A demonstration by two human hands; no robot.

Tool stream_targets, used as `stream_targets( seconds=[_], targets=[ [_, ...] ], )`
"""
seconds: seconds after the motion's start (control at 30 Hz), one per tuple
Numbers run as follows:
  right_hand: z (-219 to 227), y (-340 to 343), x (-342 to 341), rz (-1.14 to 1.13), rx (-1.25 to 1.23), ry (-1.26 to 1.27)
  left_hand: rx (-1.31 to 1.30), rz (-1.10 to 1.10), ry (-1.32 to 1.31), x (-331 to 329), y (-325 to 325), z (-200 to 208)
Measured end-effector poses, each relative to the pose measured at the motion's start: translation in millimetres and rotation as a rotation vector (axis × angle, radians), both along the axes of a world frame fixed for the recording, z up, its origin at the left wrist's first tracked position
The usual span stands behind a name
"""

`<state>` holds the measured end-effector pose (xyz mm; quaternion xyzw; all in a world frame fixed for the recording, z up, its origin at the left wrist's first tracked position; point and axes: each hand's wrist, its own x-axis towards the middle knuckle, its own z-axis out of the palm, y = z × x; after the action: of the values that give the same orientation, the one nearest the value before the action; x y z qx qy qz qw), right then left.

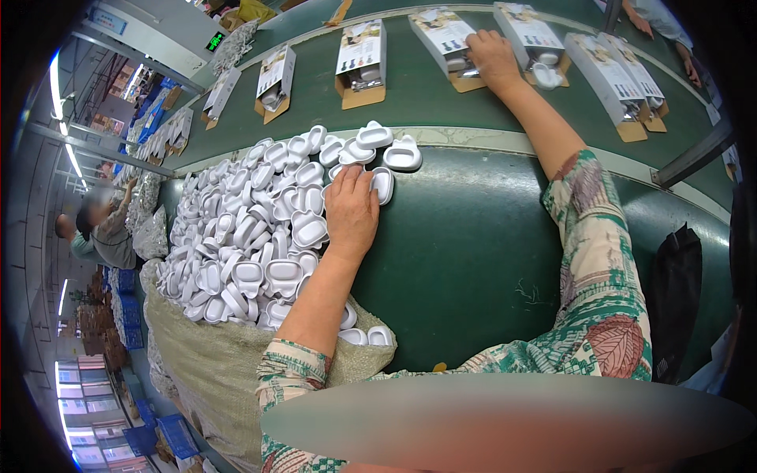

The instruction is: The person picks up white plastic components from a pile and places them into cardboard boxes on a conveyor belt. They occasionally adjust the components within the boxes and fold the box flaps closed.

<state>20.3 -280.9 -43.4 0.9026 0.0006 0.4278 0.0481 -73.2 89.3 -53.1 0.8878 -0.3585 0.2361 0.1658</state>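
Note:
My left hand (pixel 352 206) reaches onto a heap of white plastic pieces (pixel 244 236), small oval trays with a tab at one end. Its fingers are bent and close together over a white plastic piece (pixel 382 186) at the heap's right edge; the thumb is hidden. Farther off, my right hand (pixel 492 61) is at the open end of an upright-printed white carton (pixel 444 35), fingers curled at its mouth. What they hold, if anything, is hidden. White and metallic contents show inside that carton, beside the fingers.
More open cartons (pixel 361 49) stand in a row on the green conveyor (pixel 311 102). A woven sack (pixel 213 355) lies under the heap. A metal post (pixel 698 154) and a black bag (pixel 676 296) are on the right. Another person's hand (pixel 640 24) shows across the belt.

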Motion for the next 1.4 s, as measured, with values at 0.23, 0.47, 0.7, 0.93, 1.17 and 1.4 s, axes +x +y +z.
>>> stream_targets(
  seconds=[0.23, 0.47, 0.7, 0.93, 1.17, 1.4],
  targets=[
    [4.7, 138.1, -83.4, 0.836, 0.148, 0.35, 0.005, 0.033, -0.004, 0.8, 9.9, 0.0],
    [-11.9, 134.4, -73.6, 0.742, 0.057, 0.266, 0.079, 0.243, 0.01, -0.5, 7.2, -2.2],
    [-3.6, 90.2, -18.5, 0.429, -0.022, 0.144, 0.046, 0.1, 0.025, 5.5, 9.5, -7.7],
    [1.5, 60.5, -3.1, 0.185, 0.042, -0.01, 0.046, 0.093, 0.041, 5.2, 8.9, -3.5],
    [-15.3, 135.8, -39.9, 0.697, 0.055, 0.317, 0.035, 0.102, 0.04, 6.8, 9.3, -8.5],
    [-15.4, 132.7, -37.5, 0.707, 0.075, 0.323, 0.055, 0.099, 0.039, 4.4, 8.3, -5.5]
  ],
)
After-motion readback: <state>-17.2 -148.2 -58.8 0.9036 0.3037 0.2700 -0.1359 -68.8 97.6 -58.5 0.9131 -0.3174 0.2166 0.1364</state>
